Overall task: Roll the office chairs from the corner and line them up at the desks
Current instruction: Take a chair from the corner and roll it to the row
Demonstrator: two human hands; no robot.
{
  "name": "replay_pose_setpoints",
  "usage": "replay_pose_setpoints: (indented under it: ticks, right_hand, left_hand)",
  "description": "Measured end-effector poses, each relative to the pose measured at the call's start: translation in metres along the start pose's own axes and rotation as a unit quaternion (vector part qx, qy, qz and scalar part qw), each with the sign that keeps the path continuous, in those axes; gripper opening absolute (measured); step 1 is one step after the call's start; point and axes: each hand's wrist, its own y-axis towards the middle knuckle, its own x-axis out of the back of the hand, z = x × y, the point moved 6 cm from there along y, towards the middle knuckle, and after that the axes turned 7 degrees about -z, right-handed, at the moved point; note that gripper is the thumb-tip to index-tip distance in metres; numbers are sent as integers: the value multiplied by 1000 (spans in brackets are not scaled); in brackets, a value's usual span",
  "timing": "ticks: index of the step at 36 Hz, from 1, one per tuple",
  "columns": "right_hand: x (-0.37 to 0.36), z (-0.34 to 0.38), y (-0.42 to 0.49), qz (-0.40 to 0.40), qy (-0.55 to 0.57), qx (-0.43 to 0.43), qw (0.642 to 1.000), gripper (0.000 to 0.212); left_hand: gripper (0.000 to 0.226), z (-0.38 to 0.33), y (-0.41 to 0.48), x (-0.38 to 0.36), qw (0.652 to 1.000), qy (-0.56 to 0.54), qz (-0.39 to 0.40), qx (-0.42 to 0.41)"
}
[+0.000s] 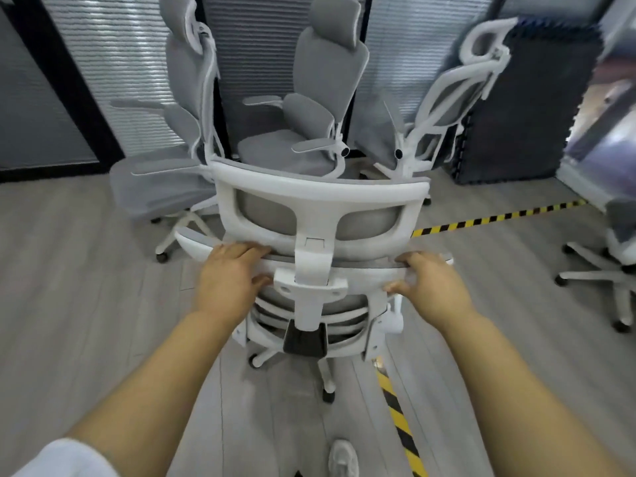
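Left hand (pixel 230 274) and right hand (pixel 424 281) curl their fingers round the backrest rim (white plastic) of the nearest chair (pixel 320 191).

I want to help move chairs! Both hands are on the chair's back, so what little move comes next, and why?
Probably roll the white-framed grey mesh office chair gently backward, toward the person. The left hand and right hand both hold its backrest, and three more grey chairs crowd closely in front, so going forward looks blocked.

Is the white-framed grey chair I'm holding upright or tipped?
Upright: the white-framed grey mesh chair stands on its castors while left hand and right hand grip it.
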Motion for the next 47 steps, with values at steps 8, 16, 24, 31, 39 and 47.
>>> replay_pose_setpoints:
  ticks: [8,16,24,31,39,47]
  right_hand:
    - [10,-14,-83,-51,34,-85,994,46]
    - [30,-52,-143,-81,32,-134,987,51]
    - [64,-104,-188,-113,22,-178,977,50]
    - [102,-174,-229,-136,19,-201,970,47]
    - [154,-267,-276,-158,-2,-236,959,49]
    - [202,-350,-335,-195,-4,-311,930,54]
  left_hand:
    - [47,-11,-25,9,996,-65,23,-55]
    - [45,-59,-49,10,987,-112,33,-108]
    - [45,-129,-59,-9,978,-116,56,-161]
    - [44,-213,-72,-32,972,-147,77,-169]
    - [45,-326,-93,-68,957,-176,103,-207]
    - [41,-450,-113,-91,931,-208,120,-276]
